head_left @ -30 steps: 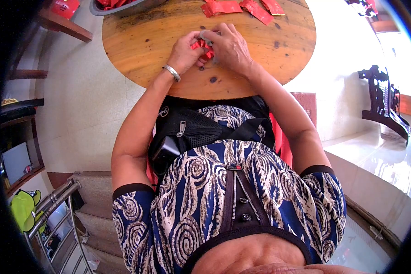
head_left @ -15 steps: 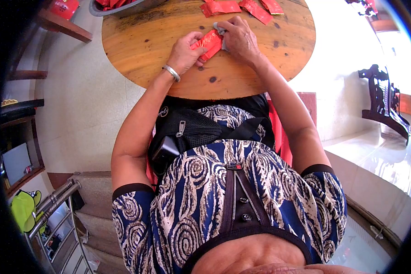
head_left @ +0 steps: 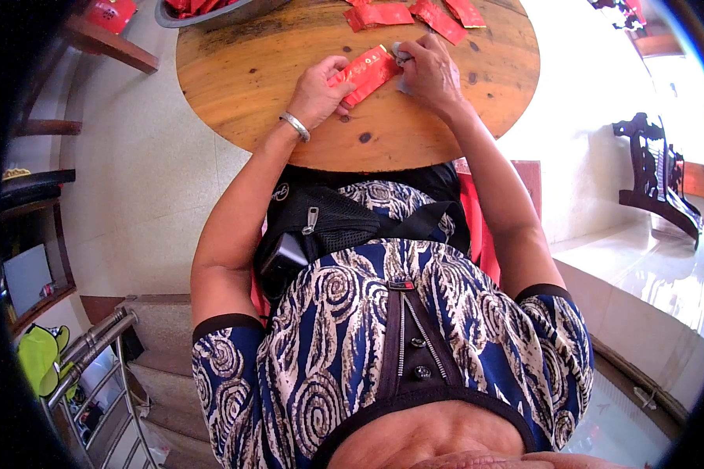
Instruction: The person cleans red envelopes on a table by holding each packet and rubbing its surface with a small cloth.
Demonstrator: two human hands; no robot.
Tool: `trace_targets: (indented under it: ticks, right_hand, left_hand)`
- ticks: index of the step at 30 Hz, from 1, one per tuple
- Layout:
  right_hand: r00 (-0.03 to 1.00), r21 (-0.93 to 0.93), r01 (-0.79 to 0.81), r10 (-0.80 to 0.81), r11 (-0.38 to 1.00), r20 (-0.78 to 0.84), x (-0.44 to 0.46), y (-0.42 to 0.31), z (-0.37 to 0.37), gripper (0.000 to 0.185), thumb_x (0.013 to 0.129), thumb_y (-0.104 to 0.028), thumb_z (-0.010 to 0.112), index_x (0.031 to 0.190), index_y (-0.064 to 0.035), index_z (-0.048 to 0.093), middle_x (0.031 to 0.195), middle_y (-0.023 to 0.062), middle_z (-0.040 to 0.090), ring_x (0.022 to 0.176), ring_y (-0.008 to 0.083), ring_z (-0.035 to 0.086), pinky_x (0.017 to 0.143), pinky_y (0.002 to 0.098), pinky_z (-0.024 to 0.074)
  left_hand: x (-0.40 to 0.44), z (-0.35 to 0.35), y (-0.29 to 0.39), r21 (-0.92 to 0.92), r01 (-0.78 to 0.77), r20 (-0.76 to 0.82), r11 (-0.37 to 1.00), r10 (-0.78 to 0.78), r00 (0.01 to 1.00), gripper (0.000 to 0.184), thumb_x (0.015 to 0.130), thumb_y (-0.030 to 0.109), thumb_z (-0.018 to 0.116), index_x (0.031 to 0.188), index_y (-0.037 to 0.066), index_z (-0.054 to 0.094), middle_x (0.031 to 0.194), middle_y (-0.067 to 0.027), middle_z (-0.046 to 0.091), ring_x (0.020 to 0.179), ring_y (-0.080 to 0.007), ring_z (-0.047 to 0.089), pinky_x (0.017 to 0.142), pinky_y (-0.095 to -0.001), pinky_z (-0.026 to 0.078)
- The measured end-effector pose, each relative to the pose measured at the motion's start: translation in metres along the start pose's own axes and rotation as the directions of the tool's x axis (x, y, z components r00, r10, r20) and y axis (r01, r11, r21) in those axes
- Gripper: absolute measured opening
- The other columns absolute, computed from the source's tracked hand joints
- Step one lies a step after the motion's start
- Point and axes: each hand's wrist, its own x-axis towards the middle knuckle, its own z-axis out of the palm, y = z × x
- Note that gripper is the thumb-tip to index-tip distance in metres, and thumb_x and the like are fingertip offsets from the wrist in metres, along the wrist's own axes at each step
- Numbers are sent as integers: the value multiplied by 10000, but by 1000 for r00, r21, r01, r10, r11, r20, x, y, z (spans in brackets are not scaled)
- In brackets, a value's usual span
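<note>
Over the round wooden table, my left hand is closed on the lower left end of a red packet with gold marks on its face. Just right of the packet's upper end, my right hand grips a crumpled greyish-white cloth, which shows between its fingers. The cloth is beside the packet's edge; I cannot tell whether they touch. Several more red packets lie on the table's far side, beyond my hands.
A grey metal basin holding red packets stands at the table's far left. A dark carved wooden chair is on the right. Steps with a metal railing lie at the lower left.
My right hand has moved a little right and down with the cloth, off the packet's face. More of the red packet shows now. My left hand stays in place.
</note>
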Motion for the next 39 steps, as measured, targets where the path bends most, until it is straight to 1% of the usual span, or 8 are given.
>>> trace_targets:
  ticks: [5, 7, 11, 15, 20, 33, 35, 39]
  right_hand:
    - [998, 187, 53, -55, 981, 4, -2, -6, -10, 235, 775, -124, 638, 1004, -128, 690, 1009, 116, 583, 1000, 327, 578, 830, 413, 495]
    - [983, 289, 180, -164, 940, -78, -5, -23, -6, 266, 762, -95, 630, 1023, -124, 675, 994, 127, 581, 973, 338, 583, 817, 412, 498]
    - [933, 235, 358, -354, 904, -59, -16, -46, 6, 325, 770, -71, 611, 1086, -141, 642, 974, 126, 570, 940, 328, 576, 794, 407, 506]
    - [939, 123, 342, -335, 931, -79, -13, -44, 11, 297, 776, -75, 609, 1061, -147, 650, 956, 116, 562, 908, 326, 571, 775, 411, 510]
    - [961, 85, 266, -258, 960, -98, -8, -37, 12, 244, 780, -90, 617, 1005, -162, 680, 930, 116, 574, 921, 320, 569, 769, 410, 511]
    - [985, 59, 145, -138, 988, -106, 4, -12, 14, 235, 797, -134, 609, 1015, -163, 695, 988, 100, 584, 965, 314, 567, 822, 422, 501]
    - [998, -13, 66, -66, 998, -10, 5, -12, 15, 280, 808, -83, 566, 1063, -132, 669, 1039, 122, 577, 1023, 317, 551, 855, 407, 487]
    - [993, 34, 82, -79, 996, -91, 4, -11, 10, 219, 804, -132, 600, 1007, -141, 684, 975, 122, 579, 969, 319, 565, 802, 415, 501]
  left_hand:
    - [1, 0, -3, -17, -8, 5, 1000, 8, 1000, 404, 862, 38, 637, 1231, -44, 493, 1043, -122, 652, 655, -127, 651, 496, -242, 564]
    - [1, -1, -1, -10, 5, 13, 1000, -4, 1000, 402, 861, 34, 635, 1230, -41, 495, 1026, -118, 651, 654, -131, 651, 497, -245, 566]
    - [3, 1, -2, 27, 15, 2, 1000, -15, 1000, 351, 884, 52, 634, 1215, 16, 523, 930, -66, 664, 640, -111, 635, 498, -234, 552]
    - [0, 0, 4, -12, -16, 21, 1000, 16, 1000, 408, 854, 5, 612, 1240, -38, 488, 981, -116, 644, 649, -154, 651, 496, -258, 573]
    - [1, 1, 0, 3, 22, -2, 1000, -22, 1000, 368, 881, 43, 634, 1225, -7, 511, 933, -72, 666, 625, -109, 637, 490, -232, 541]
    - [0, 2, 6, 52, 4, -18, 999, -3, 1000, 391, 867, 41, 649, 1224, -30, 508, 975, -97, 669, 603, -102, 624, 474, -228, 532]
    - [-1, 3, 5, 7, 22, -31, 1000, -22, 999, 383, 864, 36, 645, 1217, -31, 515, 962, -100, 666, 606, -103, 621, 470, -229, 528]
    - [2, 3, 1, 58, 10, -50, 998, -7, 999, 383, 865, 28, 638, 1222, -31, 513, 944, -92, 662, 613, -100, 619, 465, -231, 525]
